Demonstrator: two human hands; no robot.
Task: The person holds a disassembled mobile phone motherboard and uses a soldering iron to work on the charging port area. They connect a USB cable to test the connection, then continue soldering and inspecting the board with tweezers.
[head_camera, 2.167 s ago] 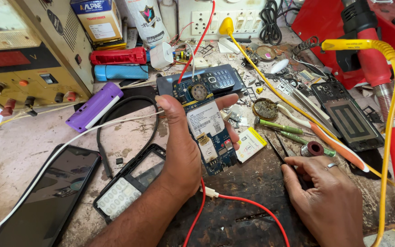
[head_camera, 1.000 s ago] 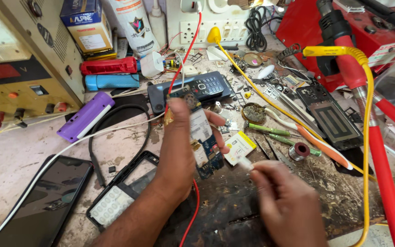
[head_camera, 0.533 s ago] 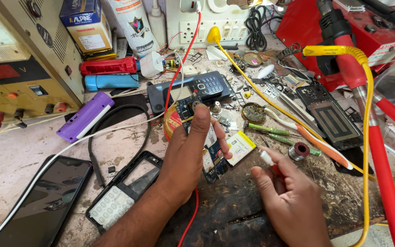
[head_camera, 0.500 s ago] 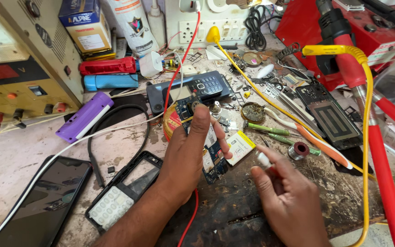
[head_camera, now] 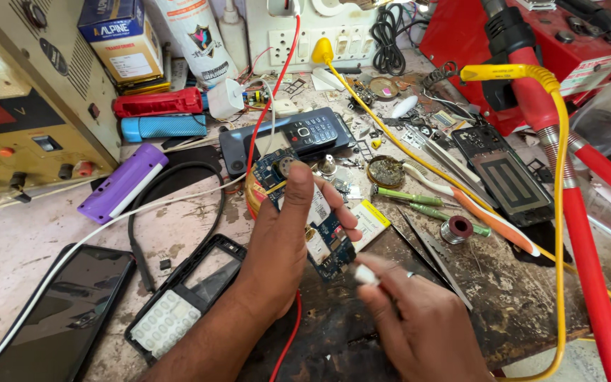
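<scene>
The left hand [head_camera: 281, 233] pinches the circuit board [head_camera: 319, 226] above the worktop's middle; the right hand [head_camera: 419, 325] closes on a small white piece [head_camera: 366, 274] at its lower corner. A loose pinch could drop the board.

A stained, scuffed workbench [head_camera: 30, 247] was seen filling the frame. At lower left a black smartphone [head_camera: 58, 318] was laid flat, with a black keypad housing [head_camera: 182, 304] just beside it. A purple case [head_camera: 121, 182] was placed at left of centre, a blue case [head_camera: 163, 127] and a red case [head_camera: 157, 103] above it. A keypad phone [head_camera: 312, 131] was set at upper centre. Two green-handled screwdrivers [head_camera: 419, 204] and a solder spool [head_camera: 456, 229] were found right of centre, tweezers [head_camera: 429, 258] below them.
</scene>
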